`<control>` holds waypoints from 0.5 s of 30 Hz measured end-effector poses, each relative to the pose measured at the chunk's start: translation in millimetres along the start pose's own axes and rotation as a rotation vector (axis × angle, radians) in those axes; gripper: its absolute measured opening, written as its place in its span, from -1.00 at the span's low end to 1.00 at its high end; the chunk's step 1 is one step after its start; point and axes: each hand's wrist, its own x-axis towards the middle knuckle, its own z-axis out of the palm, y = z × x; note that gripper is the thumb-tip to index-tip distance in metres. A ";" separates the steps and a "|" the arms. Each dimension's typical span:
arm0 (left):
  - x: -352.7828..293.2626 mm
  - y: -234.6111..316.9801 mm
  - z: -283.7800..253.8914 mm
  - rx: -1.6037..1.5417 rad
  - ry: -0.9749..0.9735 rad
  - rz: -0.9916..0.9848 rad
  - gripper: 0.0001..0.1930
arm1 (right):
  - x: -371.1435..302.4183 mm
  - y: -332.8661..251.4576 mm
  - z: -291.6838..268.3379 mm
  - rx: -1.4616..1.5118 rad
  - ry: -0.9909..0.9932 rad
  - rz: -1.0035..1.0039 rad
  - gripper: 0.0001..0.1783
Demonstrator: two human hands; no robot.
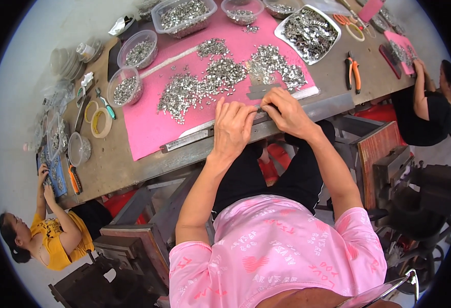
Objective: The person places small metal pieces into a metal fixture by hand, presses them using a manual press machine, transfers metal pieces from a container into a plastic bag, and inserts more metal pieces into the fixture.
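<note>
My left hand [231,128] and my right hand [290,115] meet at the table's front edge. Thumb and fingers of each are pinched around a small dark piece [260,109], mostly covered by the fingertips, its kind unclear. Just beyond them lie flat grey strips [263,91] on a pink mat [148,128]. Loose heaps of small silver metal parts [184,95] spread over the mat. A metal bar [187,140] runs along the mat's near edge, passing beneath my hands.
Clear tubs of metal parts [125,90] stand at left and back; a white tray [284,33] holds larger pieces. Orange-handled pliers [356,77] lie right, tape rolls [101,123] left. Co-workers sit at both sides, one in a yellow shirt [61,241], one in black [420,115].
</note>
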 end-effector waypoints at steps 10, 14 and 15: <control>0.9 0.1 8.0 0.009 0.025 -0.051 -0.84 | -6.1 -5.0 8.0 0.045 0.079 0.079 -0.93; -0.9 -1.2 -5.2 -0.107 0.082 -0.073 -0.87 | -5.9 -7.8 17.3 0.033 0.162 0.106 -0.93; -2.2 -2.6 -13.3 -0.085 0.133 -0.080 -0.89 | -6.5 -7.8 18.9 0.015 0.188 0.114 -0.92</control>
